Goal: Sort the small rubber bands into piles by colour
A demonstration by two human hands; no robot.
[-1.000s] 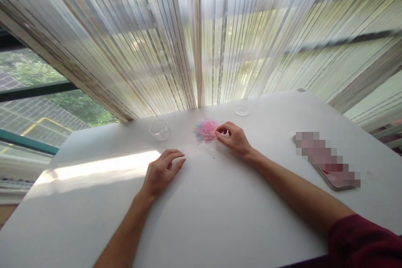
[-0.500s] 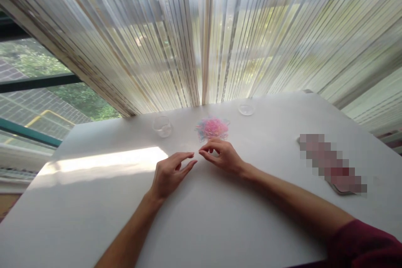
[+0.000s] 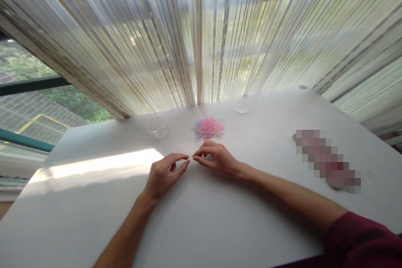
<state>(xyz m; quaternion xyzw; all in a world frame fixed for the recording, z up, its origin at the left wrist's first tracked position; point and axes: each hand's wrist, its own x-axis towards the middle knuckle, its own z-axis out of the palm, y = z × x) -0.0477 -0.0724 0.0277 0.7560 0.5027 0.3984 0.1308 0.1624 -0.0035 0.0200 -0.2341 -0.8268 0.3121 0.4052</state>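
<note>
Right grip (image 3: 218,160) withdrawn, pink pile (image 3: 209,127) beyond

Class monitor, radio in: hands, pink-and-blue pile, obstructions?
Left hand, right hand: fingertips nearly meeting, any grip too small to tell. Pink-and-blue pile: on table, beyond right hand. Clear cup left of pile, clear dish right; neither between hands and pile.

My white table (image 3: 220,226) is carrying a loose pile of thin pink and pale blue pieces (image 3: 208,128) near its far edge. A clear cup (image 3: 157,129) is standing to the left of the pile, and a shallow clear dish (image 3: 242,107) is resting beyond it to the right. A pixelated flat object (image 3: 328,161) is lying farther right, nearer me.
</note>
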